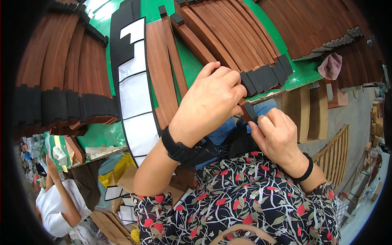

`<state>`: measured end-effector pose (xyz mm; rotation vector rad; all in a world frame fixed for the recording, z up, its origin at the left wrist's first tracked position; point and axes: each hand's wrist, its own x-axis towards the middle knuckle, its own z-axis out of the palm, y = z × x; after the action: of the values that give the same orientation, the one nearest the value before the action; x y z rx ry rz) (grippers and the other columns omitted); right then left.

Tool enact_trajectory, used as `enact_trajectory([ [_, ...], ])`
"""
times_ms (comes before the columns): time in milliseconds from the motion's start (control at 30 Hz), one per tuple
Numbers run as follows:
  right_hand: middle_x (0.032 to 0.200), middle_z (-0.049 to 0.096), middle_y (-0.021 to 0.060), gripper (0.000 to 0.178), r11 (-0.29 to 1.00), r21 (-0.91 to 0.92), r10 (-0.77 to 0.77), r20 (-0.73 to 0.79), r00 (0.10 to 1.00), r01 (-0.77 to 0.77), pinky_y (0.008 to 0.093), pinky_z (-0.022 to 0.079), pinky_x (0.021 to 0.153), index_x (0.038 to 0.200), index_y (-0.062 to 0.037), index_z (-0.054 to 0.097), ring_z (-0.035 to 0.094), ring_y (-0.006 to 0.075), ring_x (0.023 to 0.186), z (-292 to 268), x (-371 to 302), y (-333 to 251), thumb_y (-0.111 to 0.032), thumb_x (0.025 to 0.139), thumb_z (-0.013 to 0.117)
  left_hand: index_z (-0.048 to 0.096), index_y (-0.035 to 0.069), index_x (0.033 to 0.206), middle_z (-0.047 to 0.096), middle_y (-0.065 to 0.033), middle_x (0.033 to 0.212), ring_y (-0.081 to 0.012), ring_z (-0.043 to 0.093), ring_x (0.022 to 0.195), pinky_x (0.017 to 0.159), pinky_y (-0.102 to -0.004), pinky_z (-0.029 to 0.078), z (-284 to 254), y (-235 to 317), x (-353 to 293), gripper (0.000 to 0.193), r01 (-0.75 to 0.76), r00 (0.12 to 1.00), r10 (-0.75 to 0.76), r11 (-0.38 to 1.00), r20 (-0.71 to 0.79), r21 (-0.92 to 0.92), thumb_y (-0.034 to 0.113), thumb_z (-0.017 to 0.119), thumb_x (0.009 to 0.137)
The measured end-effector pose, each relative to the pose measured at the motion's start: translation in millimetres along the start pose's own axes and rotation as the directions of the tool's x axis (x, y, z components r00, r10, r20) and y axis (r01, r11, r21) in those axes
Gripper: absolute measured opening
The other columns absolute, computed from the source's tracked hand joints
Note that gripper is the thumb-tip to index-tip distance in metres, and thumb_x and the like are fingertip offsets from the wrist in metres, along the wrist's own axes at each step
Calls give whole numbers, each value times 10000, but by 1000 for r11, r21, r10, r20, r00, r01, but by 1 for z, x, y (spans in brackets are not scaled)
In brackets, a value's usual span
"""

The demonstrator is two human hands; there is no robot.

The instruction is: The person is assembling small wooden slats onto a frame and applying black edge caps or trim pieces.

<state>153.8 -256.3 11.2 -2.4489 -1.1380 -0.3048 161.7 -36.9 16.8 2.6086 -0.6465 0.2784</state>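
A long reddish-brown wooden slat (197,45) runs toward me from the far side. My left hand (212,96) is closed around it near its near end. Just past that grip the slat ends in a black sleeve (249,112). My right hand (277,134) pinches at the tip of this sleeve, thumb below and curled fingers above. The fingers hide part of the tip. Right beside the left hand lies a row of similar slats (232,34) with black sleeved ends (261,79). Another narrow slat (173,55) lies to the left.
A green tabletop (304,77) carries more slat stacks (61,57) at left and far right. A black strip with white panels (134,94) lies left of my arm. A pink cloth (330,66) rests at the right edge. At lower left, another person (63,202) works.
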Motion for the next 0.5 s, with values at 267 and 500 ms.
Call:
enact_trajectory([
  [267, 759, 492, 102, 333, 992, 45, 106, 165, 981, -115, 411, 477, 593, 779, -61, 531, 574, 297, 679, -3, -3, 9, -210, 788, 828, 723, 108, 925, 627, -22, 967, -221, 612, 1080, 1135, -460, 394, 0, -1, 2, 267, -1, 1000, 1, 1000, 18, -1, 241, 828, 719],
  [500, 938, 628, 130, 372, 992, 116, 63, -105, 992, -51, 381, 538, 663, 1037, 0, 670, 659, 317, 782, -4, 0, 5, -142, 746, 855, 718, 108, 905, 626, -21, 957, -231, 618, 1031, 1106, -448, 406, 0, 0, 3, 289, -12, 1000, 11, 1000, -12, -23, 229, 849, 677],
])
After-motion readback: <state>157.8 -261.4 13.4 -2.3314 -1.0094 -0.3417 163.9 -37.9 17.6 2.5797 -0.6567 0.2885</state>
